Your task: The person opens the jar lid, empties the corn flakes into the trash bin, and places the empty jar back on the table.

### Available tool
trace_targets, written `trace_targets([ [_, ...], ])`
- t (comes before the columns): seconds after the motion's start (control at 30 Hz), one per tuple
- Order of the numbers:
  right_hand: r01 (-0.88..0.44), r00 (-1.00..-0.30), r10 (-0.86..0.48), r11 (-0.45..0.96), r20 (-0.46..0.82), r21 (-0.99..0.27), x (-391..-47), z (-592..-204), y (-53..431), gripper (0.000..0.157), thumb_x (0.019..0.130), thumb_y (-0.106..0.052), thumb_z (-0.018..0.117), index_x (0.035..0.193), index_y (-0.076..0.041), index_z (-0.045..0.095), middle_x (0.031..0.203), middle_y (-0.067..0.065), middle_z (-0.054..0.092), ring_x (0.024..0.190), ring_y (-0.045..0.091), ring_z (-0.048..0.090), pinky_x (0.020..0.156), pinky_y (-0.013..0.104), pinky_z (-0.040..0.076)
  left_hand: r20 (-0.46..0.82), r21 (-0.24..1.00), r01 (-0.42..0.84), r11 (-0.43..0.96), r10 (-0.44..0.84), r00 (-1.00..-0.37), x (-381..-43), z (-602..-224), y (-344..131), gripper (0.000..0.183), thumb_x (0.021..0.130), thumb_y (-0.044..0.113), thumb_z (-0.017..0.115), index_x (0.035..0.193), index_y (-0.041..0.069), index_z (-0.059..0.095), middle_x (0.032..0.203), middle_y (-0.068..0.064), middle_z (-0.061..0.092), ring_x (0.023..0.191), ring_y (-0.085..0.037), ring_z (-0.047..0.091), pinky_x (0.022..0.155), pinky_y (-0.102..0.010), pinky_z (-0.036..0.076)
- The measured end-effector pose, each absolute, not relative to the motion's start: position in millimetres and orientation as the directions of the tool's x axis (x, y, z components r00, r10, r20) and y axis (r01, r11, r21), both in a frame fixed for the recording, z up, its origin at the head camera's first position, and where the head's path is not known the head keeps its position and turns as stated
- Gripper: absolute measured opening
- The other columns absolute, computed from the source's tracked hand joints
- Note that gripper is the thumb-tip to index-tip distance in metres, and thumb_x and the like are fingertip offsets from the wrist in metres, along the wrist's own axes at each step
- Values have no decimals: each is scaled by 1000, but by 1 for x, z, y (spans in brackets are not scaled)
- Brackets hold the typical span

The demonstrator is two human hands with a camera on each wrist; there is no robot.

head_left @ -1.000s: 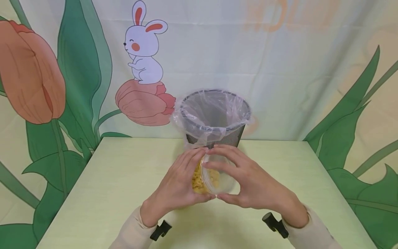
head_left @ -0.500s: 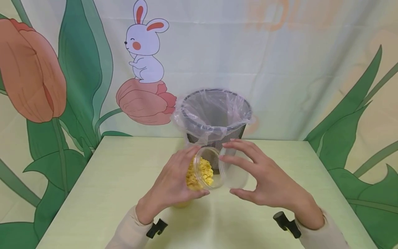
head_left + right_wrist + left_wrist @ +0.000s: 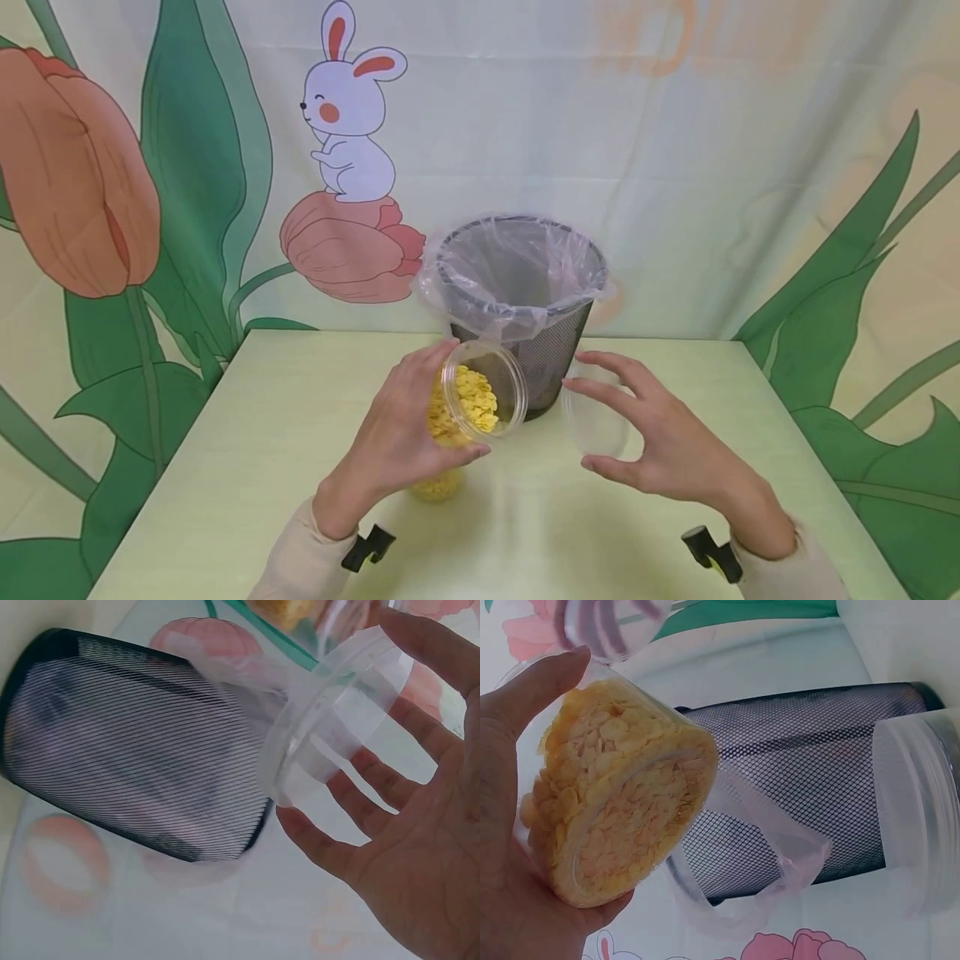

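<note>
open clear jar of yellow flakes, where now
Head view: the jar is in the left hand, left of the translucent lid, in front of the black mesh bin.

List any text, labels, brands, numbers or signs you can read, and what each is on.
Faint orange lettering on the backdrop, upper right in the head view: blurred and cut off at the top, not readable.
No other text visible: none seen on the open jar, clear lid, mesh bin or second container.
</note>
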State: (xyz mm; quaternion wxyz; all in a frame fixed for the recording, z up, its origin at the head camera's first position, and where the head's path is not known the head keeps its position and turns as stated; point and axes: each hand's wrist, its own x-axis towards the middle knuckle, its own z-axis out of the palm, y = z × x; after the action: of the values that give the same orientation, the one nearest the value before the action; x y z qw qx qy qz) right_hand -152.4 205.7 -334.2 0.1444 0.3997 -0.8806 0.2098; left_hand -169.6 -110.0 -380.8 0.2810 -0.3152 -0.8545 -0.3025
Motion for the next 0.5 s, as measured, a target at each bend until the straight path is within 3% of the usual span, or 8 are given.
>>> trace_targets([
  [0.27,-714,-697,-622,648,357,-265,-168,-380,211,83,76,-31,82,148,-26,41,151,3,40,139,23,38,101,48,48,682,364,691,625,327,-654,-170,-379,-119,117,54,41,94,150,12,33,146,-8,48,132,-26,47,107,-49,42],
  [0.5,-665,-747,-603,685,280,-299,-177,-413,215,79,75,-32,84,144,-25,46,151,4,42,138,26,41,103,50,46,668,397,651,647,282,-688,-170,-381,-131,118,55,39,94,152,15,31,147,-8,46,131,-26,47,105,-50,44],
])
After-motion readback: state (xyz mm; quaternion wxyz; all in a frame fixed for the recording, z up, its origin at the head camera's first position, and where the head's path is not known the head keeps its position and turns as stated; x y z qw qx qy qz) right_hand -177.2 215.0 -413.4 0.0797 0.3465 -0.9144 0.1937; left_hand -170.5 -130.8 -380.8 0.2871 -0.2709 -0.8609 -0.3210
